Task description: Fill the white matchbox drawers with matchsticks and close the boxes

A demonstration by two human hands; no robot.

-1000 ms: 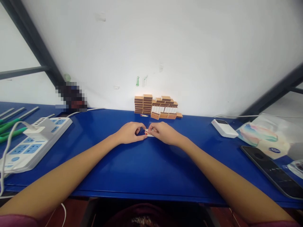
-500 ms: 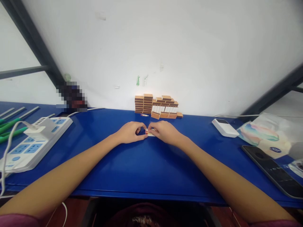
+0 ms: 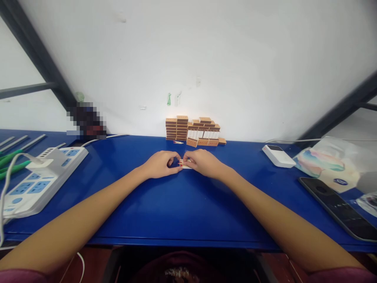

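Between my hands on the blue table lies a small white matchbox tray (image 3: 186, 167) holding red-tipped matches (image 3: 180, 164). My left hand (image 3: 160, 165) curves its thumb and forefinger around the tray's left end, the fingertips against it. From the right, my right hand (image 3: 203, 163) has its thumb and fingers pinched together over the tray, at the matches; most of the tray is hidden beneath it. A few loose matches (image 3: 178, 142) lie behind, in front of a stack of closed matchboxes (image 3: 176, 129).
Beside the stack stand more matchboxes (image 3: 203, 142) with a row of white trays (image 3: 203, 134). A power strip (image 3: 53, 184) with a plugged-in cable is at left, near green-handled tools (image 3: 11, 163). At right are a white device (image 3: 278, 156), a tissue pack (image 3: 326, 165) and a phone (image 3: 338, 208).
The view has shifted slightly. Red match heads now show a little past the tray's left end, between my fingertips. Both hands stay nearly in place.
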